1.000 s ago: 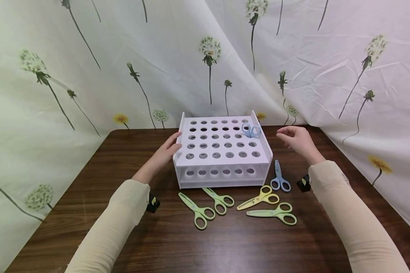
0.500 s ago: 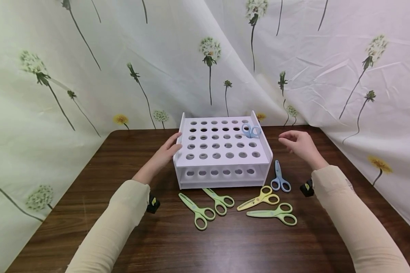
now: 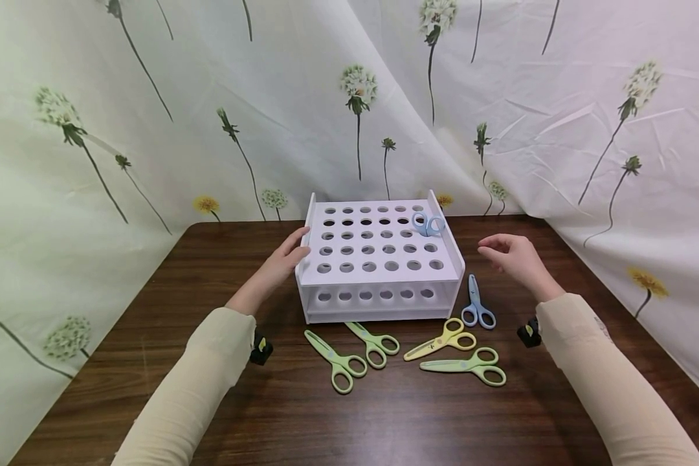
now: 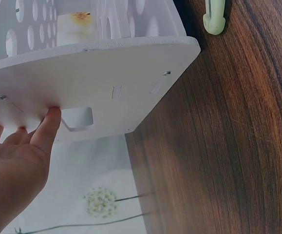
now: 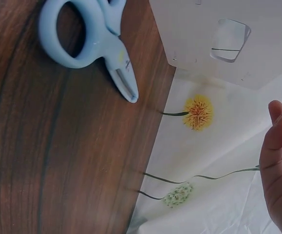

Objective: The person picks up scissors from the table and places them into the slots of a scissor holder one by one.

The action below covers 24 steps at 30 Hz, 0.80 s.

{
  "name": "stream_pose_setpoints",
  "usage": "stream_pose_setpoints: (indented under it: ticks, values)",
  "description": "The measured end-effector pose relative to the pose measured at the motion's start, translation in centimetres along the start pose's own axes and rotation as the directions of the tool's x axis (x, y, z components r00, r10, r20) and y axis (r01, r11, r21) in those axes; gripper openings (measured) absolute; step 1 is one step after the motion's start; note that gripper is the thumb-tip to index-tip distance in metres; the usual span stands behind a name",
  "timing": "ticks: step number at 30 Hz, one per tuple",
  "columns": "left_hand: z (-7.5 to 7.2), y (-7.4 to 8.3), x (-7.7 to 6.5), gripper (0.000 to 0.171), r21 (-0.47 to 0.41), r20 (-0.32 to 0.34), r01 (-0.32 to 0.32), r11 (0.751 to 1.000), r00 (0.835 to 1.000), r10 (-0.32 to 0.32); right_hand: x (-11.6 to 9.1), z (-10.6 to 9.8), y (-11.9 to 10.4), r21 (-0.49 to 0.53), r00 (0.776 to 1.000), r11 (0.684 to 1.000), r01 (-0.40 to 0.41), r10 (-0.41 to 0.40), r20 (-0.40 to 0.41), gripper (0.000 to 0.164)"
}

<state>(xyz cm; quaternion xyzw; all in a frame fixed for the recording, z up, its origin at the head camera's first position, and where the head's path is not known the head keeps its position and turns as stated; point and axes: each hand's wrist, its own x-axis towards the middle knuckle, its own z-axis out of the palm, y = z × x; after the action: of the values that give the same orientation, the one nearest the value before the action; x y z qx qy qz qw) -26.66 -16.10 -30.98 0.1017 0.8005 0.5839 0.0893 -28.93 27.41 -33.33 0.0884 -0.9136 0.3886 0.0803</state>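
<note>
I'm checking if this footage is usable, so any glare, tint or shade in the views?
Head view: soft glare on the near table, flowered curtain tinted greenish at left, pinkish at upper right; left wrist view: facing side of the white rack in grey shade; right wrist view: no strong glare on the blue scissors.

In the head view, light is soft; the dark brown wooden table (image 3: 378,421) shows pale glare at six o'clock, the white flower-printed cloth (image 3: 309,97) a pinkish tint at two. Wrist views are dimmer.
</note>
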Motion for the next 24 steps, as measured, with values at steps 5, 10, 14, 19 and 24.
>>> stream_pose_setpoints:
  ticks: [5, 10, 14, 19, 24]
  values:
    - [0.1, 0.3, -0.2, 0.053, 0.002, -0.001, 0.002, 1.000, 1.000, -0.002, -0.2, 0.0, 0.4, 0.004, 1.000, 1.000, 0.002, -0.002, 0.006, 0.030]
    - [0.1, 0.2, -0.3, 0.053, 0.005, 0.002, 0.002, 1.000, 1.000, -0.002, -0.4, 0.1, 0.5, 0.014, 1.000, 1.000, -0.001, 0.001, 0.019, 0.029]
    - [0.1, 0.2, -0.2, 0.053, 0.002, 0.000, 0.004, 1.000, 1.000, -0.004, -0.6, 0.2, 0.6, 0.014, 1.000, 1.000, -0.002, 0.001, 0.028, 0.028]
    - [0.1, 0.2, -0.2, 0.053, 0.004, -0.004, 0.000, 1.000, 1.000, 0.000, -0.7, 0.3, 1.0, 0.004, 0.999, 1.000, 0.004, -0.004, 0.032, 0.027]
    - [-0.2, -1.1, 0.8, 0.054, 0.011, -0.006, -0.007, 1.000, 1.000, 0.007, -0.8, 0.4, 1.3, -0.011, 0.999, 1.000, 0.000, 0.001, 0.045, 0.026]
